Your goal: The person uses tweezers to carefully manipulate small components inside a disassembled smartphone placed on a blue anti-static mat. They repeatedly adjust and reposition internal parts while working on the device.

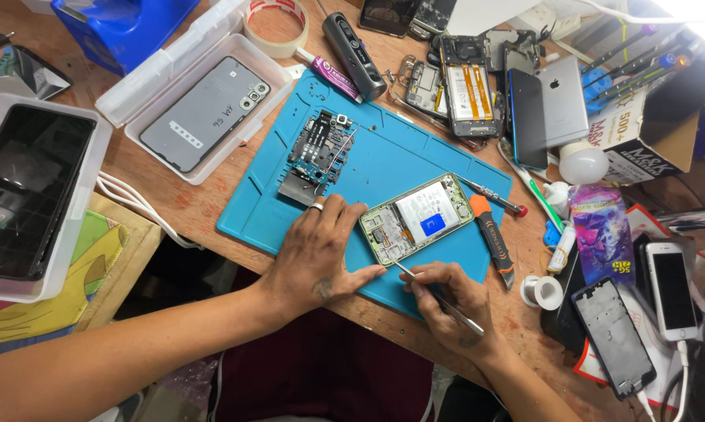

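Observation:
An opened phone (416,218) with a green frame lies face down on the blue work mat (399,148), its battery and boards exposed. My left hand (318,255) rests flat on the mat and holds the phone's lower left end steady. My right hand (450,301) grips metal tweezers (438,298) like a pen, with their tip at the phone's bottom edge. A removed circuit board (319,152) with a metal shield lies on the mat above my left hand.
A screwdriver with an orange grip (492,237) lies right of the phone. A clear tray with a grey phone back (205,111) sits upper left, a dark screen in another tray (26,187) far left. Several phones and parts crowd the top right; a solder spool (542,291) is near my right hand.

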